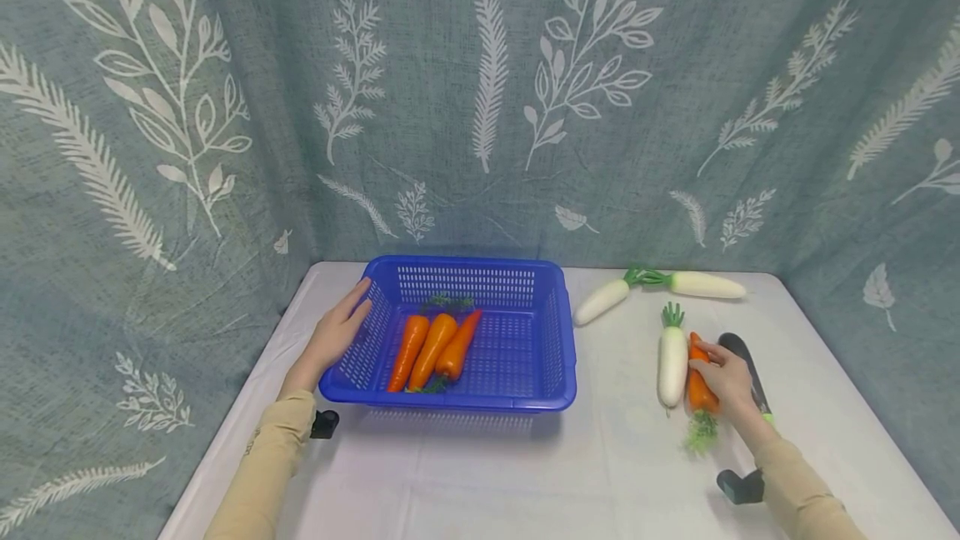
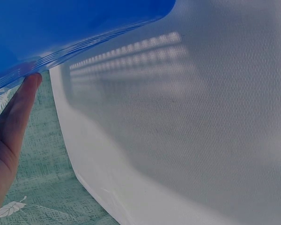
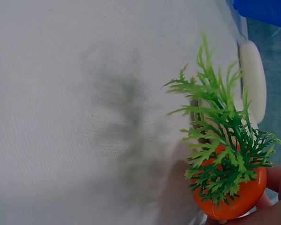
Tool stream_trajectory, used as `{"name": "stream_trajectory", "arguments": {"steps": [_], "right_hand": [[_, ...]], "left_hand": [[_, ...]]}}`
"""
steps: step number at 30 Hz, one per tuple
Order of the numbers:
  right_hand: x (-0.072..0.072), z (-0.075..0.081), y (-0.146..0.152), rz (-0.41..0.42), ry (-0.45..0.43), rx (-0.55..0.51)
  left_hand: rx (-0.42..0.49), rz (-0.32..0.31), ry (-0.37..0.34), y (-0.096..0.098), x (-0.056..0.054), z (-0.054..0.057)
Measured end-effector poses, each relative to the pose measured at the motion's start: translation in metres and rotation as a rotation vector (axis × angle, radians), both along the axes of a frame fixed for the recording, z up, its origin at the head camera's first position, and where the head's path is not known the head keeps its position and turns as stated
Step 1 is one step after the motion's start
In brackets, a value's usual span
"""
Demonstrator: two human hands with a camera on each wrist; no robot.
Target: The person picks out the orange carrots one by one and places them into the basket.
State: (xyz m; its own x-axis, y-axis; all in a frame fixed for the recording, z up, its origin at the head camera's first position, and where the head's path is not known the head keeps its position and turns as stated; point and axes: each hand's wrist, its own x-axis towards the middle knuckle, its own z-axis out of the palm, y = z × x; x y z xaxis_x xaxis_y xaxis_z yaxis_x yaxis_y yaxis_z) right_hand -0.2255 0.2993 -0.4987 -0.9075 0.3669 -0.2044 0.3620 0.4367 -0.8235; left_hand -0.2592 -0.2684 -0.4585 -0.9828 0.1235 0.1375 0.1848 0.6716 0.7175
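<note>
A blue plastic basket [image 1: 525,402] stands left of centre on the table, with 3 orange carrots [image 1: 435,350] lying in it. Along the basket's left side rests my left hand [image 1: 337,332], its fingers straight; the left wrist view shows one digit [image 2: 30,89] against the basket's rim. At the right, my right hand [image 1: 723,373] grips another carrot [image 1: 699,394] by its body. That carrot's leafy green top [image 3: 220,131] points toward the right wrist camera. A white radish [image 1: 672,365] lies just left of this carrot, and a dark eggplant [image 1: 744,365] lies right of the hand.
Two more white radishes, one slanted [image 1: 602,302] and one lying crosswise [image 1: 708,285], lie at the table's back with their green tops meeting. A patterned green curtain [image 1: 450,107] hangs behind the white table [image 1: 480,482] and on both sides.
</note>
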Motion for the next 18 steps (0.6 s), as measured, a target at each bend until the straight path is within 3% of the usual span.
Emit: {"name": "stream_trajectory", "arguments": {"steps": [18], "right_hand": [[0.004,0.017,0.003,0.031,0.020,-0.076]], "left_hand": [[0.001,0.001,0.000,-0.001,0.000,0.000]]}}
